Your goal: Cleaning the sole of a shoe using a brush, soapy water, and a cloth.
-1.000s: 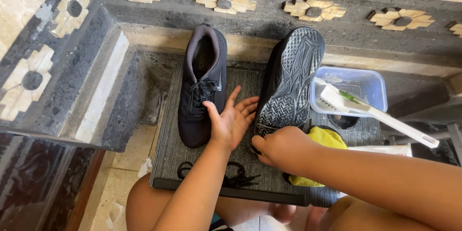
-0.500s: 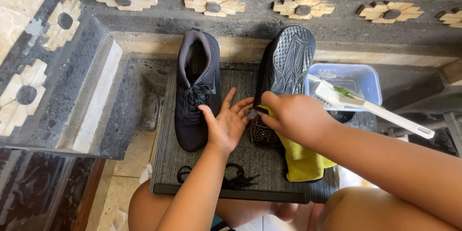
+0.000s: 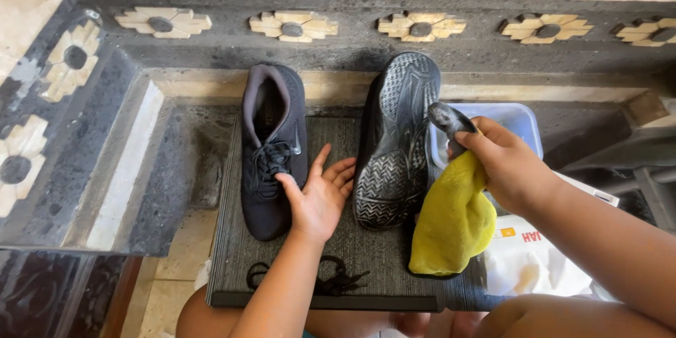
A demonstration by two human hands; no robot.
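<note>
right hand point(image 3: 508, 169) clamped on yellow cloth point(image 3: 451, 222), dirty tip above grip; left hand point(image 3: 320, 197) open, fingers against upturned shoe point(image 3: 396, 144)

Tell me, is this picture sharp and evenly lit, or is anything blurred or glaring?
Head view: soft even daylight, no harsh glare; the black shoes lose detail in their dark uppers; the right hand and yellow cloth look slightly soft; edges bend a little.

Fuzzy yellow cloth point(image 3: 451, 229), ribbed rubber sole point(image 3: 394, 148)
</note>
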